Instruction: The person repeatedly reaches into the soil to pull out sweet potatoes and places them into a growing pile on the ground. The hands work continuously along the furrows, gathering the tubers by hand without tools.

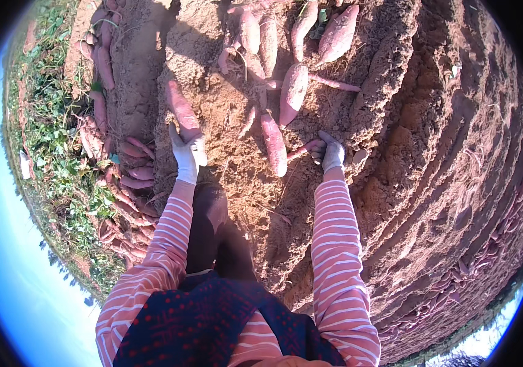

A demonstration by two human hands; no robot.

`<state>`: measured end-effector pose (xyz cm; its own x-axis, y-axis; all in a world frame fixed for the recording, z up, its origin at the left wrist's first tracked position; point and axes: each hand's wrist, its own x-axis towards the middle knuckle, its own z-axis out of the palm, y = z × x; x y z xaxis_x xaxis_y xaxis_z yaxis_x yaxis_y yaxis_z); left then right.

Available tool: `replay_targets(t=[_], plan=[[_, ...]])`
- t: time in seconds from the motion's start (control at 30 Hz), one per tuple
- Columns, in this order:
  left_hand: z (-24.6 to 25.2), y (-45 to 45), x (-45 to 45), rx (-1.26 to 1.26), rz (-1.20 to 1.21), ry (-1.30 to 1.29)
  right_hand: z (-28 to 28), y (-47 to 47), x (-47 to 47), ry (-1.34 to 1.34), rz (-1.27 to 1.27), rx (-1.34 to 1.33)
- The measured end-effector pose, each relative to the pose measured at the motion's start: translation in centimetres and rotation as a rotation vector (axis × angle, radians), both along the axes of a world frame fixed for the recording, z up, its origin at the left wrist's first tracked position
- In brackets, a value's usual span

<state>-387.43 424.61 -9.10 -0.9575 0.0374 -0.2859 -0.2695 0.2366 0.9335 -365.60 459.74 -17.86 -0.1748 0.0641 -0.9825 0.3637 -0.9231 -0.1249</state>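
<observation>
My left hand [189, 149], in a pale work glove, is closed around the lower end of a large pink sweet potato [181, 108] that points away from me. To the right, my right hand [329, 150], gloved too, grips a thin reddish sweet potato root [303, 150] near the soil. Between my hands an elongated sweet potato [274, 146] lies on the dirt, its side close to the thin root. Beyond it rest a plump sweet potato [294, 94] and a larger one [338, 34], with several others clustered around them.
Along the left, a long row of sweet potatoes [128, 197] borders green leafy vines [50, 114]. Ridged brown soil [426, 174] spreads to the right, with another row of sweet potatoes [449, 280] at the far lower right. My legs [208, 220] are below my left hand.
</observation>
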Motion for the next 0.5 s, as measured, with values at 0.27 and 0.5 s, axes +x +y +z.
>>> replay_targets(t=[0.27, 0.5], plan=[[1.2, 11.2, 4.3, -0.644, -0.617, 0.261, -1.4, 0.8, 1.3, -0.012, 0.066, -0.069], [-3.1, 18.8, 7.2, -0.898, -0.512, -0.121, 1.7, 0.2, -1.2, -0.046, 0.028, 0.069]])
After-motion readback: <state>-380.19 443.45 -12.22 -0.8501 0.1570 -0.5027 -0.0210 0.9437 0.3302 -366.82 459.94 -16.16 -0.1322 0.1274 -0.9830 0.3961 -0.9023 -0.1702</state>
